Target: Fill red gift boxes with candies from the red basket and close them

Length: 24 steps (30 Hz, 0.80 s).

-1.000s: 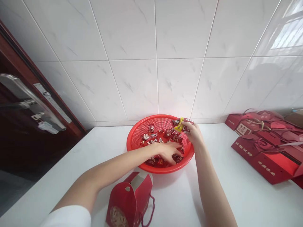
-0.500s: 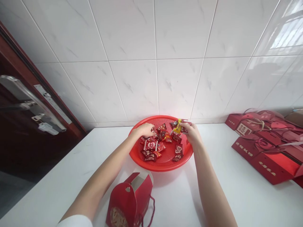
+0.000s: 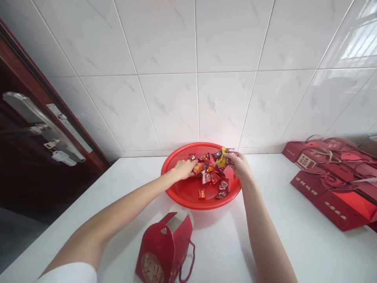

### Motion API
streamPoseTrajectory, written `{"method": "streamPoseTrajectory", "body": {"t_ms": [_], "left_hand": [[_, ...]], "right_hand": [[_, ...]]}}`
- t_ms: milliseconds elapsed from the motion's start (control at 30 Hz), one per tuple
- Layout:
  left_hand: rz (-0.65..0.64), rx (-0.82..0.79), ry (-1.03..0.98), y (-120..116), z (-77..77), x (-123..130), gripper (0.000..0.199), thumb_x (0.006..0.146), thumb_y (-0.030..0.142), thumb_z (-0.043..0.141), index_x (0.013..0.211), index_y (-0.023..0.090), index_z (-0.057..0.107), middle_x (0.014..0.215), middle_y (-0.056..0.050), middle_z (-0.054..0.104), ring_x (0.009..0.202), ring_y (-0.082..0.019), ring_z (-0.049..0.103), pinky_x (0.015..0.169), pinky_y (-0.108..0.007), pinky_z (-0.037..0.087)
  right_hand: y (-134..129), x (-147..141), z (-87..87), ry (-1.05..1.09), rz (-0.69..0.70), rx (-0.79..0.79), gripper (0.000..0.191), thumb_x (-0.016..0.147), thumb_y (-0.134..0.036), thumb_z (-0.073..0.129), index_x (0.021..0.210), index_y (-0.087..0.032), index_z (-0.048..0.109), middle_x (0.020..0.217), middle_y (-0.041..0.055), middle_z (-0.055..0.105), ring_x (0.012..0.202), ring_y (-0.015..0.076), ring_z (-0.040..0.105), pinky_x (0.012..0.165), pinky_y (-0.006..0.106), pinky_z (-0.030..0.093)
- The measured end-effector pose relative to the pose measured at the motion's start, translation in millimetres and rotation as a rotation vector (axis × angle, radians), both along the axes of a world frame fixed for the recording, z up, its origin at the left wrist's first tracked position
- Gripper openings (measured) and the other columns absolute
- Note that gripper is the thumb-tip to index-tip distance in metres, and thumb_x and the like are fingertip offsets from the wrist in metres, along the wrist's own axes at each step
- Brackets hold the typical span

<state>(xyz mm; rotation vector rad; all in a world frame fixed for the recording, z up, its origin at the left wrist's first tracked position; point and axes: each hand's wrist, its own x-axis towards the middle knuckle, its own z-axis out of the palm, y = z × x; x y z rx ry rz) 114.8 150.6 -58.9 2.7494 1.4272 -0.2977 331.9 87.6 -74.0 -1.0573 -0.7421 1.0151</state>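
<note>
A red plastic basket (image 3: 188, 199) with a perforated wall holds several wrapped candies (image 3: 212, 177) in red, dark and orange wrappers. My left hand (image 3: 185, 169) reaches into its left side, with bent fingers and thumb around a red-orange wrapped candy (image 3: 198, 168); part of its grip is hidden. At the right rim, my right hand (image 3: 240, 165) is closed on several wrapped candies, among them a yellow one (image 3: 221, 156) and a dark red one (image 3: 231, 157). Below the basket stands a red gift box (image 3: 160, 245) with its top open and a cord handle.
More red gift boxes (image 3: 332, 196) with ribbons and gold lettering lie at the right of the white counter (image 3: 123, 243). A tiled wall (image 3: 165, 106) rises behind. At the left is a dark red door (image 3: 26, 165) with a metal handle and keys.
My left hand has moved right inside the basket, and the candies from the left side are now bunched toward the middle and right. My right hand keeps its hold on its candies.
</note>
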Motion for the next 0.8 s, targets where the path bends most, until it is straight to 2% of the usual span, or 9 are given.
{"method": "streamPoseTrajectory", "body": {"t_ms": [100, 167, 267, 367, 500, 633, 733, 800], "left_hand": [[0.064, 0.117, -0.106, 13.1, 0.2, 0.0, 0.060, 0.096, 0.022, 0.050, 0.155, 0.018, 0.039, 0.135, -0.023, 0.063, 0.121, -0.041, 0.065, 0.097, -0.053, 0.053], [0.059, 0.145, -0.164, 18.8, -2.1, -0.8, 0.063, 0.094, 0.017, 0.049, 0.156, 0.016, 0.039, 0.139, -0.023, 0.060, 0.127, -0.041, 0.061, 0.101, -0.053, 0.052], [-0.056, 0.123, -0.250, 21.7, -5.8, -0.7, 0.061, 0.090, 0.011, 0.051, 0.151, 0.018, 0.048, 0.142, -0.017, 0.057, 0.131, -0.034, 0.057, 0.108, -0.047, 0.049], [-0.237, 0.038, -0.304, 19.2, -6.9, 1.5, 0.050, 0.088, 0.009, 0.053, 0.134, 0.023, 0.067, 0.139, -0.010, 0.060, 0.129, -0.027, 0.058, 0.111, -0.037, 0.047], [-0.433, -0.137, -0.260, 11.9, -6.4, 2.8, 0.037, 0.081, 0.011, 0.063, 0.109, 0.030, 0.080, 0.124, -0.004, 0.068, 0.113, -0.023, 0.065, 0.095, -0.028, 0.052], [-0.505, -0.236, -0.183, 5.5, -7.3, 1.5, 0.042, 0.074, 0.020, 0.074, 0.114, 0.034, 0.080, 0.116, -0.005, 0.068, 0.102, -0.026, 0.066, 0.076, -0.028, 0.052], [-0.539, -0.289, -0.147, 3.1, -9.5, 3.7, 0.048, 0.069, 0.028, 0.082, 0.116, 0.034, 0.079, 0.108, -0.005, 0.068, 0.097, -0.027, 0.065, 0.073, -0.028, 0.049], [-0.563, -0.319, -0.130, 2.4, -11.4, 6.6, 0.044, 0.068, 0.034, 0.084, 0.112, 0.034, 0.081, 0.101, -0.005, 0.068, 0.096, -0.026, 0.065, 0.073, -0.027, 0.048]], "right_hand": [[-1.1, -2.7, 0.9, 0.016, -0.002, -0.014, 0.022, 0.054, -0.030, 0.085, 0.068, -0.021, 0.071, 0.070, 0.0025, 0.075, 0.067, 0.0213, 0.070, 0.064, 0.032, 0.057], [-1.3, -3.7, 0.8, 0.021, -0.003, -0.014, 0.021, 0.055, -0.029, 0.085, 0.068, -0.021, 0.071, 0.070, 0.0028, 0.075, 0.067, 0.0213, 0.070, 0.064, 0.032, 0.058], [-0.9, -4.1, 0.0, 0.024, -0.004, -0.005, 0.021, 0.056, -0.030, 0.084, 0.068, -0.021, 0.071, 0.070, 0.0032, 0.075, 0.068, 0.0219, 0.071, 0.064, 0.033, 0.058], [-0.2, -3.6, -1.1, 0.023, -0.003, 0.002, 0.023, 0.056, -0.031, 0.085, 0.068, -0.022, 0.069, 0.069, 0.0027, 0.074, 0.068, 0.0227, 0.071, 0.065, 0.034, 0.058], [0.5, -3.0, -1.8, 0.016, -0.001, 0.009, 0.022, 0.056, -0.030, 0.085, 0.065, -0.022, 0.067, 0.066, 0.0026, 0.073, 0.068, 0.0233, 0.070, 0.065, 0.034, 0.057], [0.8, -3.0, -1.9, 0.010, 0.000, 0.010, 0.019, 0.056, -0.030, 0.084, 0.066, -0.021, 0.069, 0.068, 0.0036, 0.074, 0.068, 0.0233, 0.070, 0.067, 0.035, 0.057], [1.0, -3.2, -2.3, 0.003, 0.009, 0.015, 0.021, 0.056, -0.031, 0.084, 0.065, -0.022, 0.067, 0.068, 0.0026, 0.073, 0.067, 0.0225, 0.069, 0.067, 0.035, 0.056], [1.1, -3.2, -2.4, 0.001, 0.012, 0.015, 0.022, 0.056, -0.032, 0.085, 0.065, -0.022, 0.067, 0.067, 0.0022, 0.072, 0.067, 0.0222, 0.069, 0.066, 0.034, 0.055]]}}
